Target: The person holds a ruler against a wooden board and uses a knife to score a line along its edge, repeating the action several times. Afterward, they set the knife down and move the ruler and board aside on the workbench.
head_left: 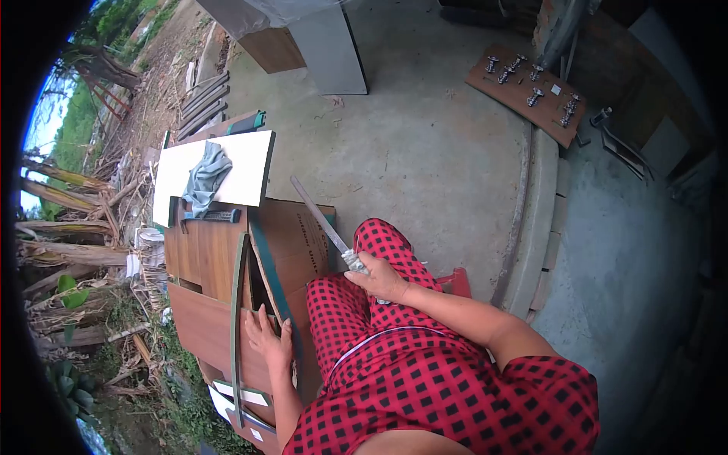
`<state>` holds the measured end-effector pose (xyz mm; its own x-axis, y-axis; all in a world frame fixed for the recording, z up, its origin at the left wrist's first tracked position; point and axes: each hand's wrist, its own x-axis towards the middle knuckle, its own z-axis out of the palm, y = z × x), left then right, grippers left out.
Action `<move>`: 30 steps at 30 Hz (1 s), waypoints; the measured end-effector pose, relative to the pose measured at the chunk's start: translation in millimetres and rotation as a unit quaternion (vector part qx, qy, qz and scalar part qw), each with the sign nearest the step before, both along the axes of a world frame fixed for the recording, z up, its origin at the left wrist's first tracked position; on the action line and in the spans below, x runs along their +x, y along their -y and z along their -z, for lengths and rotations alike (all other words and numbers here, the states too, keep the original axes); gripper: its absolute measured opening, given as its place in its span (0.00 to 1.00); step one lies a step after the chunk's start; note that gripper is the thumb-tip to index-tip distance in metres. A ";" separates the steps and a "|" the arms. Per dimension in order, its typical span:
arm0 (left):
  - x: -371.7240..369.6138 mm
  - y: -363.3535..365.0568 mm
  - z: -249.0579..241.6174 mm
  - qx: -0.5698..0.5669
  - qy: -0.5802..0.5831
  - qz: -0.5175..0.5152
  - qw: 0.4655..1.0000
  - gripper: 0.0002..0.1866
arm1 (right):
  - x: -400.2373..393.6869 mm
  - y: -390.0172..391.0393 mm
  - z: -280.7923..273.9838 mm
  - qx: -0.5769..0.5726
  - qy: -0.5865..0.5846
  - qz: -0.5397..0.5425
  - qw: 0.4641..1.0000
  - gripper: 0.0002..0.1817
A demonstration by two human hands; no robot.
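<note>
My right hand (381, 280) is closed around the pale wrapped handle of a long, narrow, flat metal blade (318, 214). The blade slants up and away to the left above the concrete floor; its exact kind is not clear. With fingers spread, my left hand (269, 339) lies at a brown wood board (212, 318), holding nothing. Close beside that hand, a thin curved dark-green strip (238, 334) runs lengthwise over the boards. A cardboard box (292, 235) with printing stands between the boards and my legs.
A blue-grey cloth (206, 178) lies on a white board (254, 155), and a blue-handled hammer (216, 216) rests just below it. Several metal hinges lie on a brown panel (506, 95) at upper right. A grey cabinet (326, 49) stands ahead. A red stool (458, 283) shows beside my leg.
</note>
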<state>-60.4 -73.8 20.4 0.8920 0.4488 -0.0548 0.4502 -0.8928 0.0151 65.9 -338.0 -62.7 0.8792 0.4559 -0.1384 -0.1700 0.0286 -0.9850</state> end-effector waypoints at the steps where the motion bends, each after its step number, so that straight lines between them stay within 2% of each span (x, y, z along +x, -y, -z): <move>1: 0.9 -1.2 4.0 -0.009 0.012 0.006 1.000 0.35 | 0.5 -1.2 -0.9 -0.002 0.009 0.000 1.000 0.16; 4: 4.4 -1.4 17.0 0.035 0.026 0.023 0.999 0.32 | 1.6 -0.3 -4.9 0.008 -0.019 -0.017 1.000 0.17; 6: 7.4 2.1 17.4 0.038 0.018 0.015 0.999 0.30 | 3.4 -1.0 3.9 0.008 0.010 -0.018 1.000 0.17; 9: 9.5 2.2 21.8 0.046 0.016 0.007 0.999 0.27 | 10.1 2.6 9.2 -0.004 -0.041 -0.030 0.999 0.18; 14: 13.2 5.2 19.4 0.022 0.010 -0.015 1.000 0.24 | 15.8 -5.1 8.4 0.005 0.014 -0.052 0.999 0.16; 16: 13.5 5.7 21.1 0.018 0.025 -0.048 0.998 0.24 | 14.1 -9.3 7.0 0.015 -0.086 -0.076 0.993 0.14; 18: 14.1 5.2 20.3 0.013 0.042 -0.012 0.999 0.24 | 16.3 -11.8 3.9 0.034 -0.067 -0.087 0.993 0.10; 22: 16.8 6.2 16.5 0.008 0.039 -0.029 0.999 0.23 | 17.0 -14.3 2.2 0.062 -0.134 -0.097 0.984 0.09; 24: 18.2 7.5 13.1 0.008 0.029 -0.039 0.999 0.23 | 18.2 -16.2 -2.1 0.058 -0.125 -0.130 0.982 0.09; 30: 19.3 9.3 10.7 0.013 0.017 -0.049 0.999 0.23 | 19.2 -19.5 -4.7 0.068 -0.146 -0.107 0.981 0.10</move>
